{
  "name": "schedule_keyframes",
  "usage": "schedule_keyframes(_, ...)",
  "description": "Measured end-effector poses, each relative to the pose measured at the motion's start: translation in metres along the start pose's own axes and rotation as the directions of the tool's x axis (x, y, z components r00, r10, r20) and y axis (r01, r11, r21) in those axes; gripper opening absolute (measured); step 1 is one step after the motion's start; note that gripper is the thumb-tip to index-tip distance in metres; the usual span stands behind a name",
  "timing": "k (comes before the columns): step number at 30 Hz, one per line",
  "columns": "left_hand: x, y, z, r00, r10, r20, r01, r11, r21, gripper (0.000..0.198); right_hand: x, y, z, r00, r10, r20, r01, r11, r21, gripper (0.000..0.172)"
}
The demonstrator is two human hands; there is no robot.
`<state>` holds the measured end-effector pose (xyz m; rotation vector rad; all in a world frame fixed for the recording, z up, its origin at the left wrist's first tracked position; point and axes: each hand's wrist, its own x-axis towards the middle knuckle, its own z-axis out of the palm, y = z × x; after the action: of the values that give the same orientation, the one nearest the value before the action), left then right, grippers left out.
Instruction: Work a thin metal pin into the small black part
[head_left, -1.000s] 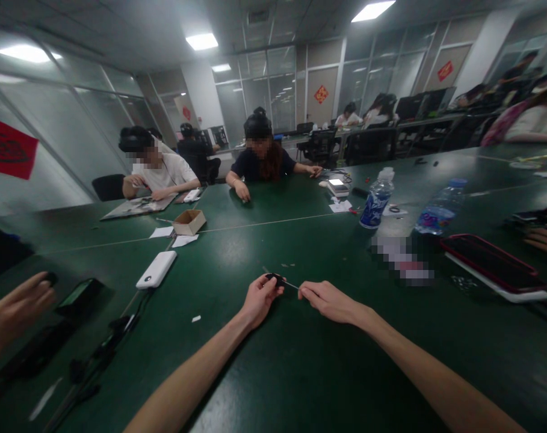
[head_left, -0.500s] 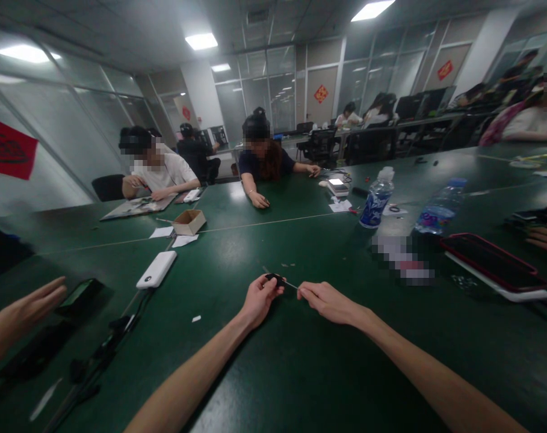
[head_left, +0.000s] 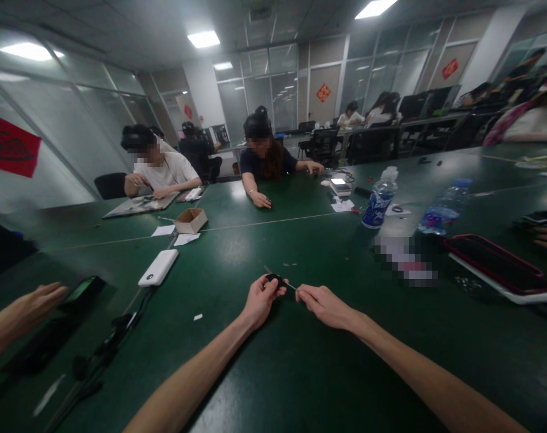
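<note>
Over the green table [head_left: 237,361], my left hand [head_left: 259,299] is closed on a small black part [head_left: 273,277], pinched between thumb and fingers. My right hand [head_left: 324,305] grips a thin metal rod [head_left: 292,287], which looks like a screwdriver shaft; any handle is hidden inside the fingers. The rod runs from my right fingertips to the black part. Whether its tip sits in the part or only touches it, I cannot tell. Just beyond my left hand lie a few tiny scraps [head_left: 289,264].
To the left are a white power bank [head_left: 158,267], cables [head_left: 108,343], an open cardboard box [head_left: 191,221] and another person's hand [head_left: 27,310] by a black device [head_left: 81,293]. On the right stand two bottles [head_left: 380,199], near a red-edged phone [head_left: 496,260]. People sit across the table.
My right hand is slightly closer to my left, and less of the rod shows. The other person's hand at the left has changed its finger pose near the black device.
</note>
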<state>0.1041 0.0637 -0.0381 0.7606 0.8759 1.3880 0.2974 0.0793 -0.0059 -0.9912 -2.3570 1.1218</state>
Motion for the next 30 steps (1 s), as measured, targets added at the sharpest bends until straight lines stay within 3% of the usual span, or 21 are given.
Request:
schedule_keyframes(7,-0.002,0.0,0.001,0.999,0.032,-0.022,-0.033,0.999,-0.023,0.035,0.001,-0.001,0.01,0.998,-0.018,-0.06,0.019,1.0,0.02,0.033)
schedule_keyframes(16,-0.005,-0.004,0.01,1.0,0.007,0.009,-0.007,0.999,-0.052,0.033,0.014,0.002,0.028,0.971,0.016,-0.24,0.014,0.993,0.121,0.036)
schedule_keyframes(20,-0.002,-0.003,0.005,1.0,-0.009,0.014,0.01,0.998,-0.069,0.03,0.008,0.001,0.015,0.987,0.042,-0.157,-0.017,0.988,0.154,0.036)
schedule_keyframes(25,0.0,-0.002,0.003,0.996,-0.079,-0.037,0.074,0.988,-0.133,0.026,0.0,-0.006,-0.009,0.998,0.058,0.001,-0.058,0.998,0.031,0.037)
schedule_keyframes(30,-0.001,-0.002,0.004,0.995,-0.093,-0.042,0.087,0.988,-0.124,0.027,-0.001,-0.007,-0.016,0.997,0.066,0.042,-0.065,0.997,-0.032,0.038)
